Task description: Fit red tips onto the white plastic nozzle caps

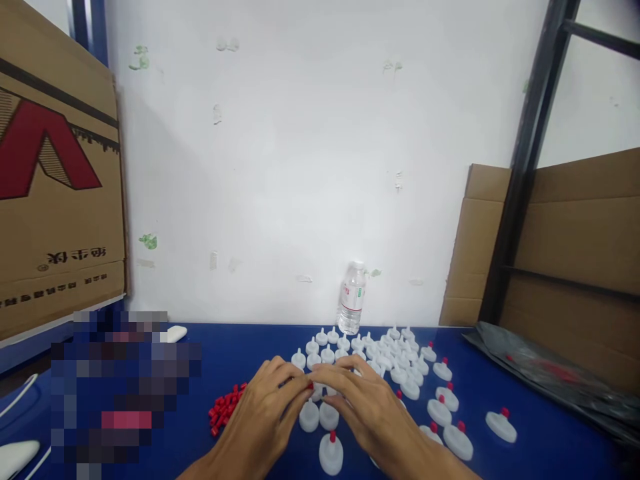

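My left hand and my right hand meet over the blue table, fingertips close together. A small red cap shows at the fingertips of my left hand, which are pinched around it. The fingers of my right hand are bent toward the same spot, and whatever lies between them is mostly hidden. White round plastic lids with nozzles stand just beneath and behind my hands. One white lid with a red cap on its nozzle sits in front, between my wrists. Left of my left hand lies a pile of loose red caps.
Many more white lids cover the table behind; several red-capped lids stand at the right. A water bottle is by the wall. Grey plastic sheeting lies at right, a white cable device at left, cardboard beyond.
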A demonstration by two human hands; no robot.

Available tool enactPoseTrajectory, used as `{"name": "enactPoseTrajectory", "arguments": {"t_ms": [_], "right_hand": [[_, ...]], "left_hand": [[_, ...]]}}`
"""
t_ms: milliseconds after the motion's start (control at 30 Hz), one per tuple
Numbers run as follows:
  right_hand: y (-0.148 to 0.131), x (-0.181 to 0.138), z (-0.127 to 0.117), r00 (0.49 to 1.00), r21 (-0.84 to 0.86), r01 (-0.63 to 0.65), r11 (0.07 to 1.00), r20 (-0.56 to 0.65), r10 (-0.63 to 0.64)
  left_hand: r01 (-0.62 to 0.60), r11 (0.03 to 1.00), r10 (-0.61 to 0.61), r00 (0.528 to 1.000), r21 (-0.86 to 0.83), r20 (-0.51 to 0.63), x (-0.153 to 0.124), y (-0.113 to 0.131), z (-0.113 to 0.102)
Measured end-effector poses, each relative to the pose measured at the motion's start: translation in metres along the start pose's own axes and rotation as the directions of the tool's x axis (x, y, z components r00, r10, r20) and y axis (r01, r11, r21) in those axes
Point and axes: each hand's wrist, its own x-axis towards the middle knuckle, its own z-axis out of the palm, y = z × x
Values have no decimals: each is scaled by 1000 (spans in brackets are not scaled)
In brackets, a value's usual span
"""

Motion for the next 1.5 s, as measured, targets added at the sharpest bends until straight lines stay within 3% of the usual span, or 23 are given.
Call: {"name": "enactPoseTrajectory", "arguments": {"t_ms": [133,467,633,767,867,933,1067,1200,1333,1433,1500], "right_hand": [[0,3,-3,994,-25,72,997,-86,-74],[-5,1,1,981,116,175,978,-109,-162],[1,6,-7,998,50,70,996,-14,-69],[43,4,-35,979,-61,-157,986,-143,147],[91,-6,-67,878,-100,-394,914,-334,342],[124,-17,-87,779,-203,-599,775,-371,505],[176,-49,-114,628,-321,-778,540,-388,674],[207,-82,-123,452,-391,-861,326,-294,842],[224,-104,-118,299,-445,-872,207,-147,943],[231,-111,-113,253,-460,-865,200,-56,966],[232,-109,-111,269,-451,-863,227,-30,963]], "left_hand": [[-9,999,9,1000,-40,20,0,1,0],[70,974,-53,995,-217,85,0,15,-8],[148,982,-132,982,-117,135,5,12,-14],[155,987,-149,977,-32,155,7,0,-19],[181,983,-178,967,-4,180,7,-8,-19],[199,980,-196,963,1,186,7,-11,-17],[197,980,-196,958,17,209,5,-12,-13],[150,985,-164,964,81,209,1,-17,-11],[128,981,-156,966,145,207,-2,-25,-13],[148,976,-183,957,162,226,1,-29,-17],[159,970,-203,945,183,257,5,-31,-23]]}}
